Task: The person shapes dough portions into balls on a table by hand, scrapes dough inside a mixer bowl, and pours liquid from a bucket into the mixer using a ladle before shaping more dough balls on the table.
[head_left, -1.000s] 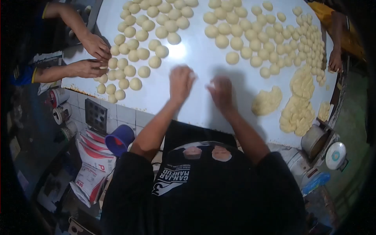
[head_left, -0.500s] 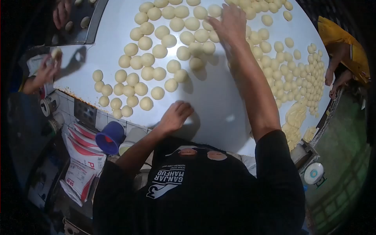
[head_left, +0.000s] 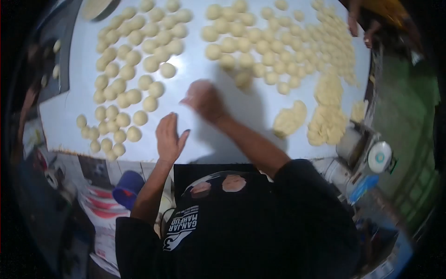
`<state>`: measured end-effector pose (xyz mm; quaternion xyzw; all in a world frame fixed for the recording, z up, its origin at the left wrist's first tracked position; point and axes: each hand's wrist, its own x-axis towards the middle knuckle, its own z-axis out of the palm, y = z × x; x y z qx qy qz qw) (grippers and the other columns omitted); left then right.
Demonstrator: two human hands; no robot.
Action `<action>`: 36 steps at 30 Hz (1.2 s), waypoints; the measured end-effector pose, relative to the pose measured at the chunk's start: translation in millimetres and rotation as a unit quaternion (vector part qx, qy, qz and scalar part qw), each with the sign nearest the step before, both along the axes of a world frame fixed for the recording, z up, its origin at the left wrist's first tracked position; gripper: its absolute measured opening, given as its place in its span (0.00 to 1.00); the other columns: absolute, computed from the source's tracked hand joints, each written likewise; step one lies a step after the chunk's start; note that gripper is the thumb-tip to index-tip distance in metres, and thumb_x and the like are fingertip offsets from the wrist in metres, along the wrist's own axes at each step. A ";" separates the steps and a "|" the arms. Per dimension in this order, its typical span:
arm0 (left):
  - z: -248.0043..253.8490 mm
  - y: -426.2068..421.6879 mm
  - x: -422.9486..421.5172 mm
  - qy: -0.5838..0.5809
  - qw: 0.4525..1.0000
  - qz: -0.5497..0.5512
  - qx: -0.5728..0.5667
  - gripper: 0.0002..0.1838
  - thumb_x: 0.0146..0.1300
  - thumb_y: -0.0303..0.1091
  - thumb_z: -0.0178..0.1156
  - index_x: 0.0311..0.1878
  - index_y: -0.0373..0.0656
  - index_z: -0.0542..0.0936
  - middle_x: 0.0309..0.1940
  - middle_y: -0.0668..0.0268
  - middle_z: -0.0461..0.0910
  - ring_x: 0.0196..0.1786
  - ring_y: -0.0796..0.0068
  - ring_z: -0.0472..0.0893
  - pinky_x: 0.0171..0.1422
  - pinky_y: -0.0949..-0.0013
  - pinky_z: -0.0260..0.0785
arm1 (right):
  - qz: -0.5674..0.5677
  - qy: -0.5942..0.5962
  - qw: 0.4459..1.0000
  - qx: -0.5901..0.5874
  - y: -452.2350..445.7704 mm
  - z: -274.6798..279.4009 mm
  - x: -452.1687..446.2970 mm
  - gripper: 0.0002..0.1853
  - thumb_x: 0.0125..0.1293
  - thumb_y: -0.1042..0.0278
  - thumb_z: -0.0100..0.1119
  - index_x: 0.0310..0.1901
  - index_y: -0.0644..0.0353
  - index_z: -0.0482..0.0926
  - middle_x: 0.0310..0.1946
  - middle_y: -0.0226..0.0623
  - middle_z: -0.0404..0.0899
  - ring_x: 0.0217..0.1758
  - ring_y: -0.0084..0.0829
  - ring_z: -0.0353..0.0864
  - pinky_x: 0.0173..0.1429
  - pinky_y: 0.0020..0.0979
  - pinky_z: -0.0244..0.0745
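My left hand (head_left: 170, 137) rests on or just over the white table (head_left: 232, 139), fingers stretched out and thumb apart, holding nothing. To its left lie the nearest dough balls (head_left: 134, 134), round and pale yellow. My right hand (head_left: 204, 101) is a little farther forward and to the right, over the tabletop between two groups of dough balls. Its fingers look bent but are smeared by motion, so whether dough is in them cannot be made out. A loose dough piece (head_left: 290, 119) lies right of my right forearm.
Larger dough lumps (head_left: 327, 123) lie at the right, near many smaller balls (head_left: 332, 42). A round pale bowl or lid (head_left: 96, 8) stands at the far left. Another person's hands (head_left: 369, 35) are at the right edge. A dark tray (head_left: 55, 69), blue bucket (head_left: 127, 188) and scale (head_left: 380, 157) surround the table.
The view has swung to the right. My right hand has drawn back from the far dough balls toward me. My left hand's fingers, bent before, are now stretched out.
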<state>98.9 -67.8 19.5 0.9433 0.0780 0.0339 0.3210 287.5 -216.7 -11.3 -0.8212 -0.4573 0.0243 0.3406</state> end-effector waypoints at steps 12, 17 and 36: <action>-3.8 -16.7 0.4 -0.035 0.994 0.005 0.105 0.38 0.73 0.46 0.68 0.78 0.37 0.69 0.74 0.49 0.72 0.76 0.46 0.70 0.82 0.46 0.59 | -0.022 -0.023 0.998 0.049 -63.2 10.1 -33.2 0.18 0.63 0.46 0.72 0.38 0.52 0.82 0.41 0.36 0.79 0.51 0.42 0.79 0.59 0.45 0.72; -9.0 -24.8 -9.8 -0.019 0.996 0.004 0.091 0.38 0.70 0.45 0.70 0.78 0.37 0.70 0.74 0.49 0.74 0.76 0.45 0.71 0.82 0.46 0.60 | -0.036 -0.068 0.997 -0.011 -61.9 16.9 -2.7 0.14 0.63 0.51 0.72 0.35 0.50 0.81 0.37 0.35 0.80 0.49 0.42 0.79 0.53 0.46 0.72; 4.0 8.0 3.1 0.030 0.998 0.004 -0.058 0.36 0.62 0.43 0.75 0.71 0.41 0.77 0.70 0.53 0.76 0.72 0.46 0.74 0.78 0.46 0.66 | -0.208 0.119 0.949 0.202 195.1 80.5 245.7 0.24 0.69 0.58 0.75 0.61 0.63 0.83 0.57 0.45 0.85 0.58 0.43 0.85 0.66 0.44 0.78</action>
